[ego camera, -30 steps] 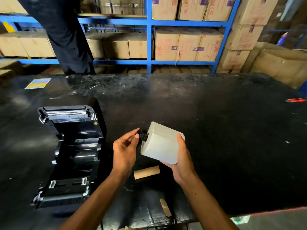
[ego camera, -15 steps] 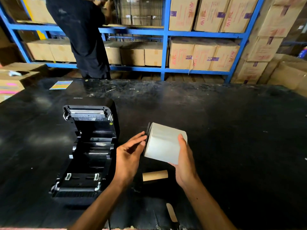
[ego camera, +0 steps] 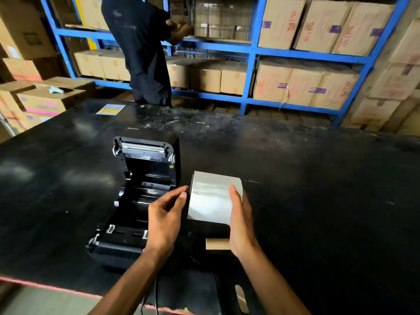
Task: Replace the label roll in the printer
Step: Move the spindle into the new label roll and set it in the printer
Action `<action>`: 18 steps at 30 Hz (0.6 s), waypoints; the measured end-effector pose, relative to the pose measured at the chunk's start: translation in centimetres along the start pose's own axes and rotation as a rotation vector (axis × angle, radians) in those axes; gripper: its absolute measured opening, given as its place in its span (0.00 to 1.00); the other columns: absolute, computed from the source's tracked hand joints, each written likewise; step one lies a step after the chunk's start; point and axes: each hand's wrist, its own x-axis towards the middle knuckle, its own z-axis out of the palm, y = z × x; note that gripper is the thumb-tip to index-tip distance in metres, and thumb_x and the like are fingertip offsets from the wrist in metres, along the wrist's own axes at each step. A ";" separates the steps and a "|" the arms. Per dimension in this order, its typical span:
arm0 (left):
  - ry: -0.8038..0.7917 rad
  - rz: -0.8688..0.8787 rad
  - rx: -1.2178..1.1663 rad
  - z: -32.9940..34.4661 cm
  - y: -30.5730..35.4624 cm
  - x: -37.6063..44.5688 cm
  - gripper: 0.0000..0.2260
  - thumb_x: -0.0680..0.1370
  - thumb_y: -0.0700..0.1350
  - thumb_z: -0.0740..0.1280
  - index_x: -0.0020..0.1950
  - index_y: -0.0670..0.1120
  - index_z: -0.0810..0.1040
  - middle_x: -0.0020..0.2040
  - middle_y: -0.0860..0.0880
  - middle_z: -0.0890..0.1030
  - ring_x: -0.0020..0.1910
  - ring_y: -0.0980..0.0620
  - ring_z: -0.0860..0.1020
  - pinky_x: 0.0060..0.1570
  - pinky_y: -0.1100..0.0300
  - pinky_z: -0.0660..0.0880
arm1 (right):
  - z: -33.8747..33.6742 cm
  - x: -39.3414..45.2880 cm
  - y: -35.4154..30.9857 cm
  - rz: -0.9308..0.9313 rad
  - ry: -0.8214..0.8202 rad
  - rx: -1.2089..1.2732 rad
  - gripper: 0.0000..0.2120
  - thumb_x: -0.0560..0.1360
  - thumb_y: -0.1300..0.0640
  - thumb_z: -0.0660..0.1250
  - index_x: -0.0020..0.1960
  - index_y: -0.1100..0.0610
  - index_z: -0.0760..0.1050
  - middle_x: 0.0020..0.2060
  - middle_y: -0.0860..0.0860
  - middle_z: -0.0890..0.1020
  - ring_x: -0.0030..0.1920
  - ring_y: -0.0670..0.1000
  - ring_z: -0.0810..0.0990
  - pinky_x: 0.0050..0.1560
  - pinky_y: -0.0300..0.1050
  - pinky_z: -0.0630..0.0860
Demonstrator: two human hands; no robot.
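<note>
Warehouse ahead of me: blue racking (ego camera: 250,64) stacked with cardboard boxes (ego camera: 304,87), and a person in dark clothes (ego camera: 145,53) reaching into a shelf. Below that, a scuffed black tabletop (ego camera: 318,189) fills my view. On it sits the printer (ego camera: 138,201), lid thrown open, its bay facing up. Just right of the printer I've got the white label roll (ego camera: 211,196) lifted clear of the tabletop, held between both hands. My right hand (ego camera: 242,221) cups its right end, thumb lying across the paper. My left hand (ego camera: 164,221) is at the left end, fingers curled, fingertips touching the roll's side. Under the roll, a bare cardboard core (ego camera: 217,243) lies on the tabletop, partly behind my right hand. Far back, a coloured sheet (ego camera: 110,109) lies flat.
</note>
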 end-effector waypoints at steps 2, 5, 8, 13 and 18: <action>0.011 -0.028 -0.027 -0.9 0.8 -0.3 0.10 0.80 0.46 0.64 0.53 0.47 0.85 0.50 0.49 0.87 0.51 0.53 0.84 0.52 0.57 0.80 | 1.8 0.2 0.4 -0.033 -0.031 -0.029 0.15 0.72 0.37 0.62 0.58 0.29 0.69 0.50 0.25 0.74 0.51 0.29 0.72 0.50 0.29 0.65; 0.026 -0.038 -0.046 -3.1 1.7 -0.4 0.14 0.81 0.52 0.60 0.51 0.50 0.86 0.48 0.50 0.87 0.48 0.53 0.85 0.42 0.65 0.81 | 4.9 0.2 1.0 -0.051 -0.111 -0.044 0.08 0.75 0.41 0.61 0.50 0.27 0.69 0.40 0.18 0.73 0.44 0.21 0.71 0.36 0.18 0.67; 0.054 -0.036 -0.077 -5.6 1.7 0.1 0.16 0.80 0.55 0.61 0.53 0.48 0.85 0.49 0.48 0.87 0.50 0.51 0.85 0.43 0.64 0.81 | 7.9 -0.1 1.9 -0.062 -0.192 -0.035 0.11 0.76 0.43 0.61 0.49 0.24 0.68 0.41 0.16 0.73 0.44 0.19 0.70 0.35 0.15 0.66; 0.160 -0.085 -0.042 -9.6 1.1 2.2 0.14 0.75 0.53 0.70 0.51 0.43 0.85 0.46 0.46 0.88 0.47 0.50 0.85 0.48 0.55 0.80 | 12.5 -0.1 3.8 -0.064 -0.265 -0.062 0.16 0.75 0.44 0.63 0.60 0.31 0.68 0.53 0.30 0.78 0.49 0.28 0.76 0.40 0.23 0.73; 0.086 -0.218 -0.076 -13.3 0.9 5.8 0.07 0.76 0.47 0.70 0.46 0.47 0.87 0.45 0.44 0.88 0.46 0.44 0.85 0.48 0.50 0.82 | 16.3 0.4 5.5 -0.070 -0.201 -0.137 0.24 0.76 0.45 0.63 0.70 0.40 0.62 0.67 0.46 0.72 0.61 0.41 0.75 0.57 0.36 0.75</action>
